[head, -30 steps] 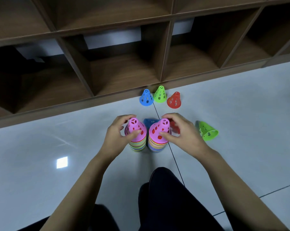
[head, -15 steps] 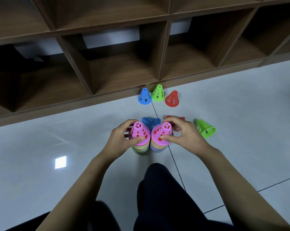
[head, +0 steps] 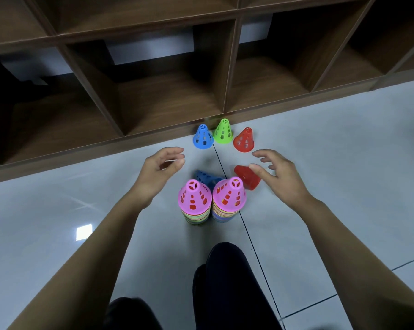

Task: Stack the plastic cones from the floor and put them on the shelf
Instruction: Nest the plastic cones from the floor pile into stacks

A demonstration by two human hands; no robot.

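Nearest you, your knees [head: 225, 267] in dark trousers sit over the pale floor [head: 58, 198], which shows a bright square glint [head: 84, 231] off to your left. Just ahead of the knees, two stacks of coloured cones stand upright and side by side, touching and each capped by a pink cone. These are the left stack [head: 194, 203] and the right stack [head: 229, 197], which sits just left of a dark floor seam [head: 254, 253]. Right behind them lie a tipped blue cone [head: 204, 176], partly hidden by the stacks, and a tipped red cone [head: 247, 179] with its wide mouth toward the right stack. Your left hand [head: 160, 169] hovers beyond and left of the left stack; its grip is loose, the fingers gently curled toward the thumb with nothing in them. Your right hand [head: 281, 176] hovers beyond and right of the right stack; its grip is wide, the fingers spread and holding nothing. Its thumb tip overlaps the tipped red cone, though you cannot tell whether it touches. Farther on, three cones stand upright in a close row: the far blue cone [head: 203, 138], the green cone [head: 223, 132] and the far red cone [head: 244, 140]. They sit just in front of the bottom edge of the wooden shelf [head: 153, 139], whose open compartments span the far side.
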